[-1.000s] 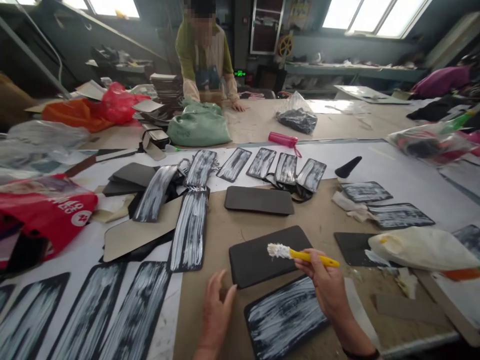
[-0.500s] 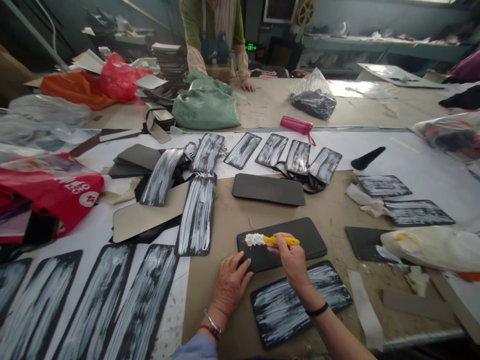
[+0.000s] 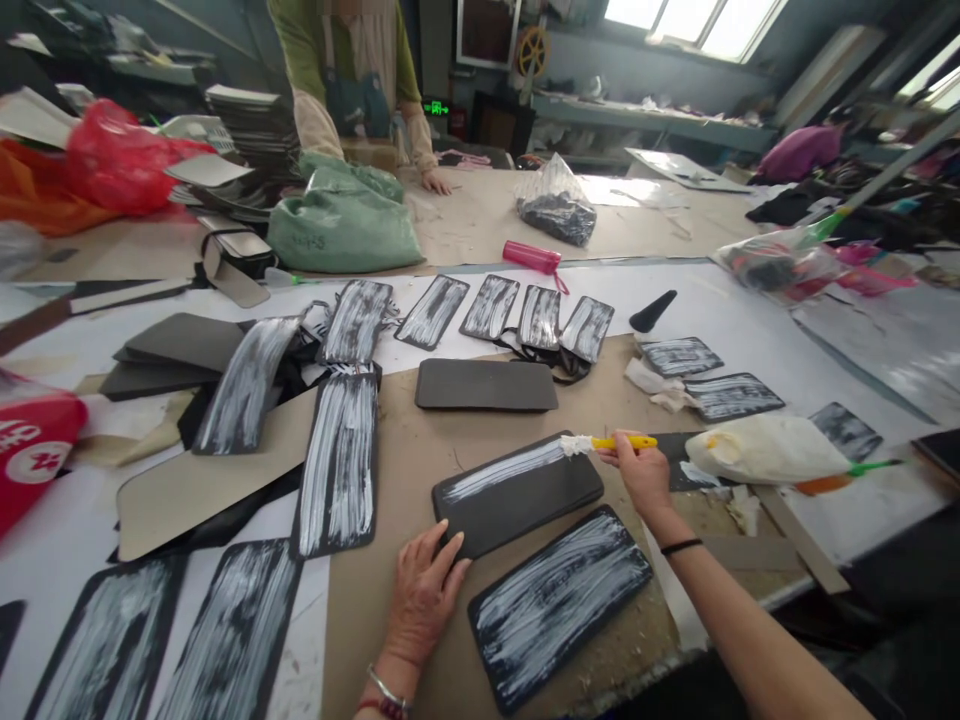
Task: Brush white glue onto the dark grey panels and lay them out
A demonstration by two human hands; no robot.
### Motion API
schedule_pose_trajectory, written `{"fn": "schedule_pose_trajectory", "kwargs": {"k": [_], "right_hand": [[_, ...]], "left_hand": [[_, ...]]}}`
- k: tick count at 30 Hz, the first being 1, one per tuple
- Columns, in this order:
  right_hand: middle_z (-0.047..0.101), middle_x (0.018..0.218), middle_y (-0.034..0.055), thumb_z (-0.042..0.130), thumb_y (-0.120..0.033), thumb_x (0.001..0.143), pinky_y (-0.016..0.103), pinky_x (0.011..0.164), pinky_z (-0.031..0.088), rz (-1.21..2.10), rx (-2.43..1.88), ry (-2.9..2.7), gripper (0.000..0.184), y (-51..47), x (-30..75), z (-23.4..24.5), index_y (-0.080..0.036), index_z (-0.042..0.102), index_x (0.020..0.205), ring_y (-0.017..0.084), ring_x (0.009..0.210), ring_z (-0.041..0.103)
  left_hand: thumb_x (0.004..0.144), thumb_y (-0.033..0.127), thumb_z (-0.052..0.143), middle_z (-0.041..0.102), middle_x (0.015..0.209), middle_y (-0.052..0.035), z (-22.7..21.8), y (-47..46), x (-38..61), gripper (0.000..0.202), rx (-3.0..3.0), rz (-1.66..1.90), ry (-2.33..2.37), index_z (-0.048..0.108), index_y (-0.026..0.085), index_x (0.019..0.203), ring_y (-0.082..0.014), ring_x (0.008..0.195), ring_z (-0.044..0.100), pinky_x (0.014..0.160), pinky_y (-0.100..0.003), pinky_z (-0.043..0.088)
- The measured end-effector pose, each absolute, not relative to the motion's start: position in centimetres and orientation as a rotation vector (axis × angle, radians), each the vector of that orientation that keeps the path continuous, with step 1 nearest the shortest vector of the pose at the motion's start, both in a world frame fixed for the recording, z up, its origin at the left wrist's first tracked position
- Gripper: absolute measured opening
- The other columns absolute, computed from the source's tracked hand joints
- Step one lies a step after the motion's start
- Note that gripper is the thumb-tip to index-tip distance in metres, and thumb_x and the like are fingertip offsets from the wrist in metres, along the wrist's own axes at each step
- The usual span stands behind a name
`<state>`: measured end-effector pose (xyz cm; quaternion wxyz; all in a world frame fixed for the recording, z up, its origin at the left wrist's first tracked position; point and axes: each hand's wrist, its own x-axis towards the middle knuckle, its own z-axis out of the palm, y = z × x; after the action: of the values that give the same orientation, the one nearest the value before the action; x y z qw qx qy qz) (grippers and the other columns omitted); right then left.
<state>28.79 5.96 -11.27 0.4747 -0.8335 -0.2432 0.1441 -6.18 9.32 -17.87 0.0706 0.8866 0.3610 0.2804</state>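
My right hand (image 3: 642, 472) is closed around a yellow-handled brush (image 3: 609, 443) whose white glue-laden bristles rest at the far right corner of a dark rectangular panel (image 3: 517, 494). A white streak of glue runs along that panel's far edge. My left hand (image 3: 424, 593) lies flat with fingers spread, pressing the panel's near left corner onto the brown cardboard (image 3: 420, 460). Just in front of it lies another panel (image 3: 559, 600) covered with white glue strokes.
Several glue-coated panels (image 3: 337, 462) lie spread to the left and along the back. An uncoated panel (image 3: 486, 385) lies behind. A white glue bag (image 3: 765, 450) sits at the right. A person in a green top (image 3: 341, 70) leans on the far table beside a green sack (image 3: 341, 222).
The brush swept from the panel's left end to its far right corner, leaving a white glue streak. My left hand stayed on the panel's near left corner. The view shifted right.
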Motion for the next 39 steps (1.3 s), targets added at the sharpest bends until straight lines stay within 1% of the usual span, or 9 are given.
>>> {"fn": "schedule_pose_trajectory", "kwargs": {"k": [3, 10, 15, 19, 24, 28, 32, 36, 39], "right_hand": [[0.063, 0.054, 0.0045, 0.046, -0.062, 0.077, 0.034, 0.055, 0.056, 0.264, -2.147, -0.642, 0.047, 5.8, 28.9, -10.0, -0.018, 0.059, 0.080, 0.024, 0.056, 0.066], [0.062, 0.082, 0.0106, 0.036, -0.046, 0.092, 0.036, 0.072, 0.052, -0.161, -1.957, -1.418, 0.038, 5.9, 23.7, -9.9, -0.018, 0.060, 0.085, 0.022, 0.076, 0.062], [0.059, 0.090, 0.0095, 0.039, -0.022, 0.093, 0.032, 0.075, 0.052, 0.026, -1.720, -1.765, 0.021, 5.9, 15.8, -11.0, -0.019, 0.059, 0.099, 0.021, 0.083, 0.059], [0.058, 0.095, 0.0105, 0.042, -0.014, 0.089, 0.033, 0.078, 0.052, 0.253, -1.529, -1.853, 0.023, 5.8, 10.5, -10.6, -0.020, 0.056, 0.105, 0.021, 0.089, 0.057], [0.059, 0.096, 0.0103, 0.041, -0.008, 0.085, 0.034, 0.080, 0.051, 0.429, -1.409, -1.956, 0.026, 5.6, 9.1, -9.2, -0.019, 0.057, 0.103, 0.021, 0.091, 0.056], [0.059, 0.096, 0.0084, 0.042, -0.014, 0.089, 0.032, 0.082, 0.051, 0.605, -1.364, -1.883, 0.022, 4.6, 10.2, -7.8, -0.020, 0.058, 0.103, 0.019, 0.091, 0.057], [0.060, 0.089, 0.0075, 0.046, -0.027, 0.091, 0.033, 0.077, 0.053, 0.660, -1.497, -1.428, 0.017, 3.7, 10.6, -7.8, -0.019, 0.060, 0.095, 0.019, 0.082, 0.061], [0.063, 0.086, 0.0073, 0.054, -0.049, 0.084, 0.033, 0.062, 0.058, 0.864, -1.658, -0.888, 0.032, 3.0, 11.4, -9.7, -0.018, 0.061, 0.086, 0.021, 0.066, 0.066], [0.065, 0.083, 0.0073, 0.057, -0.060, 0.077, 0.037, 0.063, 0.058, 0.792, -1.751, -0.719, 0.042, 2.1, 14.3, -10.7, -0.018, 0.060, 0.085, 0.023, 0.065, 0.067]], "left_hand": [[0.080, 0.028, 0.059, 0.062, 0.110, -0.0084, -18.2, 9.4, -6.3, 0.027, 2.677, 0.855, 1.075, 0.062, 0.024, 0.107, -0.0203, 0.097, 0.057, 0.080, -0.035, 0.049], [0.081, 0.028, 0.057, 0.061, 0.112, -0.0085, -18.0, 9.4, -6.4, 0.029, 2.695, 0.848, 1.057, 0.061, 0.025, 0.110, -0.0205, 0.097, 0.058, 0.080, -0.035, 0.050], [0.082, 0.024, 0.055, 0.059, 0.112, -0.0099, -17.6, 9.1, -6.0, 0.027, 2.690, 0.857, 1.087, 0.061, 0.023, 0.108, -0.0225, 0.102, 0.055, 0.082, -0.038, 0.049], [0.080, 0.021, 0.055, 0.059, 0.107, -0.0092, -17.0, 8.6, -5.5, 0.024, 2.623, 0.829, 1.155, 0.062, 0.022, 0.103, -0.0243, 0.101, 0.052, 0.084, -0.042, 0.048], [0.082, 0.019, 0.051, 0.061, 0.102, -0.0076, -16.8, 8.4, -5.4, 0.021, 2.535, 0.854, 1.129, 0.062, 0.021, 0.100, -0.0201, 0.091, 0.054, 0.079, -0.038, 0.048], [0.085, 0.024, 0.050, 0.064, 0.102, -0.0088, -17.1, 8.3, -5.5, 0.027, 2.503, 0.889, 1.131, 0.056, 0.018, 0.110, -0.0194, 0.087, 0.058, 0.074, -0.035, 0.050], [0.083, 0.026, 0.054, 0.064, 0.104, -0.0095, -17.4, 8.2, -5.8, 0.021, 2.481, 0.922, 1.140, 0.059, 0.017, 0.102, -0.0196, 0.092, 0.060, 0.079, -0.035, 0.051], [0.083, 0.024, 0.054, 0.066, 0.104, -0.0095, -17.4, 8.3, -6.0, 0.018, 2.486, 0.968, 1.135, 0.061, 0.017, 0.099, -0.0186, 0.092, 0.061, 0.078, -0.034, 0.053], [0.083, 0.023, 0.055, 0.066, 0.102, -0.0092, -17.2, 8.4, -6.0, 0.017, 2.497, 0.993, 1.109, 0.062, 0.018, 0.097, -0.0183, 0.090, 0.062, 0.076, -0.034, 0.053]]}}
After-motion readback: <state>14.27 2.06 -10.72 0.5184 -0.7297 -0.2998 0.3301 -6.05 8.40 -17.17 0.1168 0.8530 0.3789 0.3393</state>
